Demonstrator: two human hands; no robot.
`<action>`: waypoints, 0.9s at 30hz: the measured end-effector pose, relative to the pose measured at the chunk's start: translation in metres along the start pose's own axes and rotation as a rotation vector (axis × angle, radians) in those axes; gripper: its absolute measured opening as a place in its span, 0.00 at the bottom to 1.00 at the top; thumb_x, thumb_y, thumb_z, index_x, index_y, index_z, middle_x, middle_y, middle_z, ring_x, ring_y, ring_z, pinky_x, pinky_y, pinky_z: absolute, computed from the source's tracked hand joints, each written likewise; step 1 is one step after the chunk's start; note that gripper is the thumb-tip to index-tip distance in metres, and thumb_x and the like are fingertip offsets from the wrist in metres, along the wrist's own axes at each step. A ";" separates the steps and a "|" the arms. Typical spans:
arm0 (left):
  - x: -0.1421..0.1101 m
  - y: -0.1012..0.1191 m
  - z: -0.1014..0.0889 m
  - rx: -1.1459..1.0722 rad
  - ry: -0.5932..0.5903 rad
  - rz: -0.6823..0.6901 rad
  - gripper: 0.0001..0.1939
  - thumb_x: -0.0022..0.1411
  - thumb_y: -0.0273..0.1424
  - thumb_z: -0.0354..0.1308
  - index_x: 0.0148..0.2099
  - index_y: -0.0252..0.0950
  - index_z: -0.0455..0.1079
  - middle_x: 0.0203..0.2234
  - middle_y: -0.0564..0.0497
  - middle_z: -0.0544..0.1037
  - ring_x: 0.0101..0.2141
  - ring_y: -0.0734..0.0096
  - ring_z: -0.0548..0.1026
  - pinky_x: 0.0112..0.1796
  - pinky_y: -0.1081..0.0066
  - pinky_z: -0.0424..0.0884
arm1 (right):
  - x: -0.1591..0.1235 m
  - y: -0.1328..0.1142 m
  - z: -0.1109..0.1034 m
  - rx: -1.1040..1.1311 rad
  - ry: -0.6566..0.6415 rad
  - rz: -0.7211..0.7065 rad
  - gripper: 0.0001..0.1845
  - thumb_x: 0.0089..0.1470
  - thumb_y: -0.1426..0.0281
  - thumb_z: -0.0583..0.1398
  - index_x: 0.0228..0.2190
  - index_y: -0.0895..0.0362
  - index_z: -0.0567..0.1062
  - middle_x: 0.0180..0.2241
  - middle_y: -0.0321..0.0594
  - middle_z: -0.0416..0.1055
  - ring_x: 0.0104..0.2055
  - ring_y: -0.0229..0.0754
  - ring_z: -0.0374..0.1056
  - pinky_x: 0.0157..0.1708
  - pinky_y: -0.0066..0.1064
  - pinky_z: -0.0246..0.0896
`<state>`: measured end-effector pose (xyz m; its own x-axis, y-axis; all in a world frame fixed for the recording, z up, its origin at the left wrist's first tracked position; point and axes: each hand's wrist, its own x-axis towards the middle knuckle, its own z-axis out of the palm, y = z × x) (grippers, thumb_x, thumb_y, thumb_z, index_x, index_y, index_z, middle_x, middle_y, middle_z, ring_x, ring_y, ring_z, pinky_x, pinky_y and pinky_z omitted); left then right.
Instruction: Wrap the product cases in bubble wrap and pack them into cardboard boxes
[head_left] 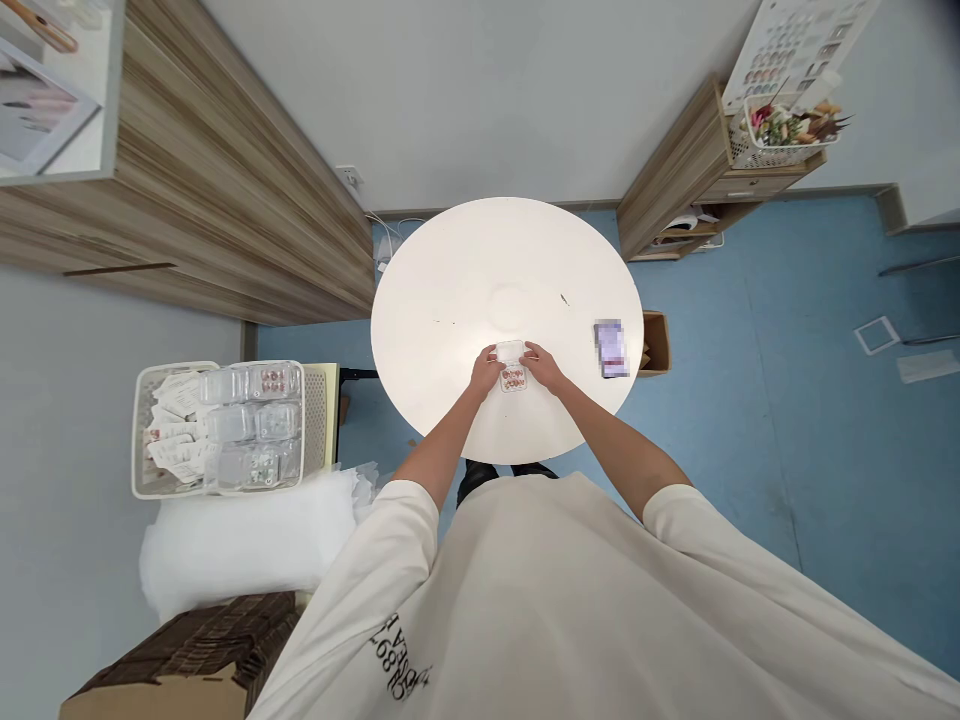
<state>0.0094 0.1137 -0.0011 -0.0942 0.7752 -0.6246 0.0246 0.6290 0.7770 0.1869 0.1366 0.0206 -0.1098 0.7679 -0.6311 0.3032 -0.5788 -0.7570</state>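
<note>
Found open clear case [513, 378] between left hand [487, 371] and right hand [542, 366], gripped at opposite sides by fingers of both, over round white table [480, 250].

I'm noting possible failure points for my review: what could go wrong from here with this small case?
The small case looks open between the left hand and right hand, so a tilt might spill the reddish pieces, if they are loose. The purplish item lies near the right rim of the round table; the right forearm could nudge it off.
</note>
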 end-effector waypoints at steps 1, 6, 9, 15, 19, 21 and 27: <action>0.000 0.001 0.000 0.001 -0.006 0.024 0.32 0.53 0.25 0.59 0.61 0.40 0.65 0.53 0.43 0.73 0.49 0.61 0.75 0.48 0.64 0.72 | -0.001 -0.002 0.000 -0.006 -0.002 -0.006 0.38 0.53 0.64 0.62 0.64 0.54 0.64 0.57 0.48 0.67 0.55 0.48 0.67 0.56 0.41 0.66; -0.004 0.002 -0.004 0.016 0.005 0.119 0.26 0.53 0.25 0.60 0.55 0.39 0.68 0.52 0.45 0.73 0.50 0.62 0.74 0.51 0.63 0.70 | -0.006 0.000 0.003 -0.039 -0.002 -0.071 0.40 0.53 0.60 0.63 0.65 0.52 0.61 0.60 0.49 0.63 0.59 0.50 0.64 0.58 0.43 0.64; -0.007 -0.002 -0.008 0.026 0.016 0.138 0.21 0.52 0.24 0.60 0.50 0.39 0.68 0.52 0.45 0.74 0.54 0.62 0.73 0.53 0.62 0.68 | -0.007 0.009 0.006 -0.052 -0.008 -0.116 0.41 0.52 0.59 0.65 0.65 0.51 0.61 0.62 0.49 0.62 0.60 0.51 0.63 0.59 0.45 0.63; -0.016 -0.024 -0.013 0.031 0.011 0.116 0.24 0.50 0.23 0.60 0.51 0.40 0.67 0.54 0.44 0.74 0.56 0.60 0.71 0.56 0.59 0.67 | -0.016 0.032 0.015 -0.091 -0.002 -0.169 0.39 0.53 0.63 0.62 0.65 0.51 0.61 0.64 0.47 0.61 0.62 0.51 0.62 0.60 0.46 0.62; -0.020 -0.035 -0.012 0.009 -0.018 0.048 0.28 0.49 0.23 0.60 0.54 0.40 0.66 0.59 0.42 0.72 0.60 0.56 0.69 0.56 0.57 0.66 | -0.022 0.043 0.018 -0.150 -0.022 -0.166 0.39 0.53 0.65 0.61 0.65 0.50 0.60 0.66 0.44 0.60 0.64 0.51 0.60 0.61 0.47 0.60; -0.023 -0.036 -0.012 0.043 -0.036 0.041 0.29 0.50 0.23 0.59 0.56 0.40 0.66 0.61 0.43 0.70 0.61 0.55 0.67 0.58 0.56 0.66 | -0.025 0.047 0.018 -0.200 -0.040 -0.155 0.39 0.55 0.65 0.59 0.66 0.50 0.58 0.67 0.43 0.58 0.65 0.51 0.59 0.62 0.46 0.59; -0.051 -0.041 -0.017 0.495 -0.104 0.270 0.34 0.56 0.24 0.55 0.66 0.39 0.62 0.68 0.44 0.61 0.68 0.53 0.56 0.66 0.53 0.54 | -0.039 0.053 0.017 -0.625 -0.058 -0.253 0.37 0.60 0.67 0.53 0.69 0.54 0.54 0.70 0.45 0.50 0.70 0.51 0.49 0.67 0.47 0.49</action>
<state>-0.0039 0.0478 0.0003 0.0784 0.8980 -0.4328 0.4995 0.3404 0.7967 0.1907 0.0717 0.0021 -0.2945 0.8329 -0.4685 0.7500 -0.1024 -0.6534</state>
